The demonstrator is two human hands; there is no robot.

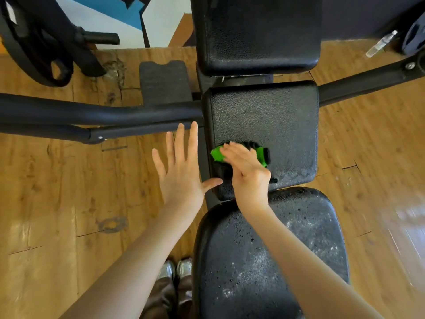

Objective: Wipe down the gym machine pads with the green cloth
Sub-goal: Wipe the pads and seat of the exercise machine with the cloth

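Black textured vinyl is covering the three pads of the gym machine that we are viewing from the head camera, looking straight down. The middle pad (264, 125) is carrying the green cloth (241, 155), a bunched green-and-black rag lying near that pad's left edge. We are seeing the right hand (247, 171) resting on top of the cloth, its fingers lying fairly flat and pressing the fabric against the vinyl rather than curling round it. The left hand (181, 166) is hovering beside the pad with its fingers spread and straight, holding nothing; its thumb is reaching toward the pad's left edge, though we cannot tell whether it is touching. Nearest to us, the seat pad (276, 249) is showing pale dusty smears and small dark droplets. Farther away, the upper pad (257, 31) is sitting just beyond the middle one, with a narrow gap between them. A padded black arm (92, 111) is extending leftward from the frame, and a second bar (368, 79) is running off to the right. A black weight plate (34, 49) is standing at the upper left, and a clear plastic bottle (380, 43) is lying on the wooden floor (57, 192) at the upper right. At the bottom edge, two light shoes (176, 270) are showing beside the seat pad.
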